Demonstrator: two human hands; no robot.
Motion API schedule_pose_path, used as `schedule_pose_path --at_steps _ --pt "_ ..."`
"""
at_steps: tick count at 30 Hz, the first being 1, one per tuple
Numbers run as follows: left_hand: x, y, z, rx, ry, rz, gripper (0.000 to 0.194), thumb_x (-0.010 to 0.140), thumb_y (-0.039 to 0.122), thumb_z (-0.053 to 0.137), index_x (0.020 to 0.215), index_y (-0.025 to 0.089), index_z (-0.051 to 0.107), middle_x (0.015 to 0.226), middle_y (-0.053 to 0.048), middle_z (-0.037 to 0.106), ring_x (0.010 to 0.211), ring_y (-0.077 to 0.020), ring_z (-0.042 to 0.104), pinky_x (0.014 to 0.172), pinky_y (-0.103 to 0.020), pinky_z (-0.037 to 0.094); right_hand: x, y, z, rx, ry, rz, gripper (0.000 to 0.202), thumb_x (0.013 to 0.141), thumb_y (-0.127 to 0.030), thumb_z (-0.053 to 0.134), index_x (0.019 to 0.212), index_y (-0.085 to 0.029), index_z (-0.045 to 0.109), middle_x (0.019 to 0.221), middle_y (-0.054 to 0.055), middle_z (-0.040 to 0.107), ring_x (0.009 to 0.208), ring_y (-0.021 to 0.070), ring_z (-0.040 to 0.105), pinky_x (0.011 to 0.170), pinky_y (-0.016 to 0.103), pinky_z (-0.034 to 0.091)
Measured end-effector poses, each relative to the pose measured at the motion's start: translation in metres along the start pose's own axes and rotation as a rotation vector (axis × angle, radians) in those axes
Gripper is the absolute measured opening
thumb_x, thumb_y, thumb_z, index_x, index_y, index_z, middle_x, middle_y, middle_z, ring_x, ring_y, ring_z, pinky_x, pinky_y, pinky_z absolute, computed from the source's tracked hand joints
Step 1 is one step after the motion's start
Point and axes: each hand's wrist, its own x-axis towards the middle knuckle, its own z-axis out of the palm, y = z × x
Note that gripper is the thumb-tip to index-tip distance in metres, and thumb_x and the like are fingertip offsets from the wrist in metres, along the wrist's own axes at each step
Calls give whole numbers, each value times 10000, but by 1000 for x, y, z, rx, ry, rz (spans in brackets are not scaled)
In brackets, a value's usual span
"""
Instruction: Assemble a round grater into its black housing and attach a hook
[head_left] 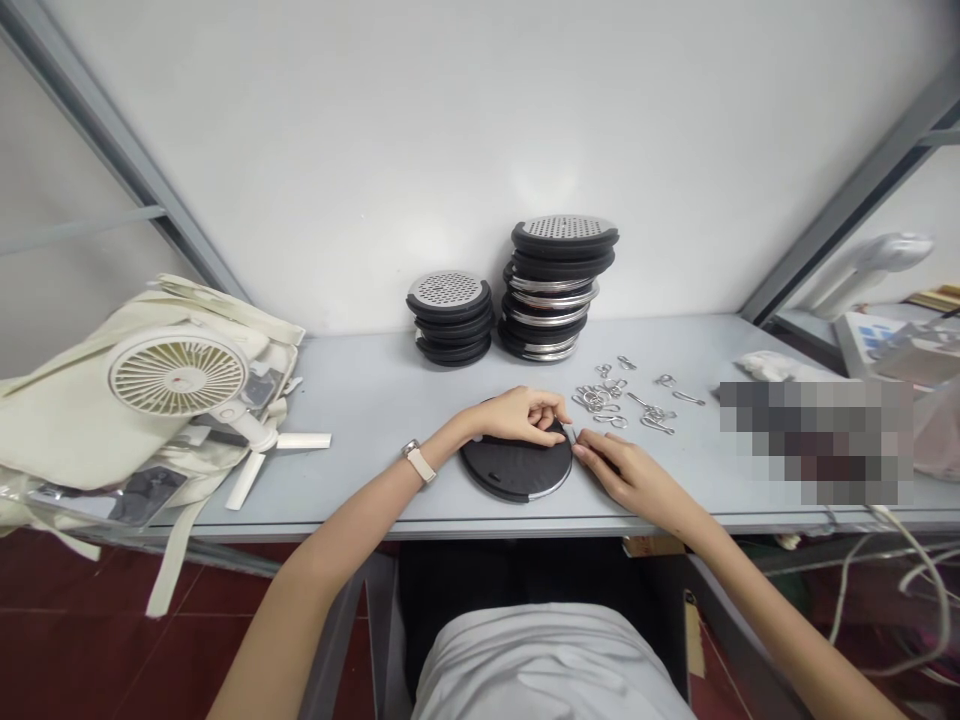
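A flat round black disc (pixel 517 465) with a shiny metal edge showing at its front right lies near the table's front edge. My left hand (pixel 525 414) rests across its far part, fingers curled and thumb bent at its right rim. Just right of that rim is my right hand (pixel 616 468), with thumb and forefinger pinched at a thin metal piece (pixel 574 434); its exact shape is too small to make out. Several loose bent-wire metal hooks (pixel 600 396) lie beyond my right hand, with more hooks (pixel 654 412) further right.
At the back stand a short stack (pixel 452 330) and a taller stack (pixel 559 265) of round black-rimmed pieces topped with perforated silver plates. A small white fan (pixel 180 372) and a cream bag (pixel 67 410) occupy the left. White cables (pixel 930 590) hang at the right.
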Motion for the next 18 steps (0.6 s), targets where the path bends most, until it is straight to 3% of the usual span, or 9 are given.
schedule_pose_path --at_steps 6,18 --pt "-1 2 0 41 12 18 192 734 255 658 863 159 552 623 72 456 560 -59 405 543 -199 323 2 0 -1 79 1 5 273 977 -370 345 761 -227 433 671 -7 506 618 164 498 615 271 388" --pt "1 -4 1 -51 1 23 240 729 281 677 902 128 610 619 59 455 563 -65 400 544 -210 323 3 0 -1 72 -30 5 281 987 -380 331 782 -223 444 703 0 511 661 172 515 652 284 388"
